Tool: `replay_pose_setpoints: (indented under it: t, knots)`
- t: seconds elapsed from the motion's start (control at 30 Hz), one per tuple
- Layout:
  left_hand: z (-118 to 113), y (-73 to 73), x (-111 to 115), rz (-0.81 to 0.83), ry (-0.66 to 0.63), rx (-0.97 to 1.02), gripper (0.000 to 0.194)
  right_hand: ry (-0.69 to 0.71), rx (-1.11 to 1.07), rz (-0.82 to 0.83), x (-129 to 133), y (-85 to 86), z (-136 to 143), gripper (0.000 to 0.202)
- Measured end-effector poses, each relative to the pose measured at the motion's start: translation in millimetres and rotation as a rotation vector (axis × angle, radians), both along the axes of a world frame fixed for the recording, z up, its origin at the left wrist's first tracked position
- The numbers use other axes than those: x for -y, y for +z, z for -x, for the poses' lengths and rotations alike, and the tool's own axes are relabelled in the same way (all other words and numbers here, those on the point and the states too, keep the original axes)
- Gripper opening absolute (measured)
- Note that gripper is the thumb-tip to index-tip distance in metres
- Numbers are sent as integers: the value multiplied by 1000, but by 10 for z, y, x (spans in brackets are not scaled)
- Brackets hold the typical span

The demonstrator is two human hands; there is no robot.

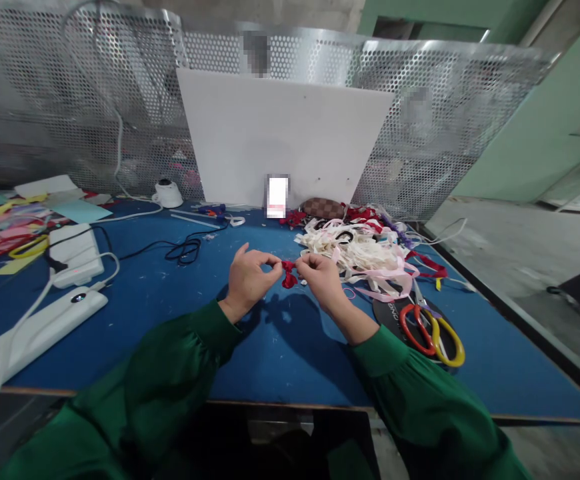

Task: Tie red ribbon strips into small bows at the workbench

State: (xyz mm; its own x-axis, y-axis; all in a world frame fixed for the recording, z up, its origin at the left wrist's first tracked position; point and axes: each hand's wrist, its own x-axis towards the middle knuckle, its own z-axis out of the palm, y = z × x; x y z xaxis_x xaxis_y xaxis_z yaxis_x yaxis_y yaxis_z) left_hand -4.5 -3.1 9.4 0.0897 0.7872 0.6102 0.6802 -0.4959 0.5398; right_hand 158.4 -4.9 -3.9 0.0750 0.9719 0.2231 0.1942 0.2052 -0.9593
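Between my two hands hangs a small piece of red ribbon (289, 275), bunched or looped like a bow, above the blue tabletop (170, 347). My left hand (251, 279) pinches its left end between thumb and forefinger, with the other fingers loosely raised. On the other side, my right hand (321, 279) grips the right end with its fingertips. The ribbon's lower part dangles free. Both sleeves are green and hide my forearms.
A heap of cream ribbon strips (360, 247) lies to the right, near scissors (433, 333) with red and yellow handles. A lit phone (277, 197) leans against a white board (290, 133). On the left are a power strip (77, 257), a white power bank (40, 333) and cables.
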Motion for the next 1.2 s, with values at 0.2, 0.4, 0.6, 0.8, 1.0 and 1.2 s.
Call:
replay_pose_setpoints:
  t: [0.2,0.4,0.6,0.8,1.0,1.2]
  knots:
    - [1,-31,-18,14,-25,38,10,52,-145,67,8,37,3,17]
    - [1,-9,7,42,-73,15,10,86,-143,68,52,113,28,19]
    - [-3,-15,16,121,-97,172,6,21,-215,41,27,81,27,13]
    - [-44,-38,9,268,-156,369,9,13,-153,15,21,49,20,12]
    - [-81,-14,18,458,-175,572,14,-25,-94,-17,43,61,27,13]
    - [-85,-33,14,593,-235,764,15,-44,-82,-19,57,68,33,14]
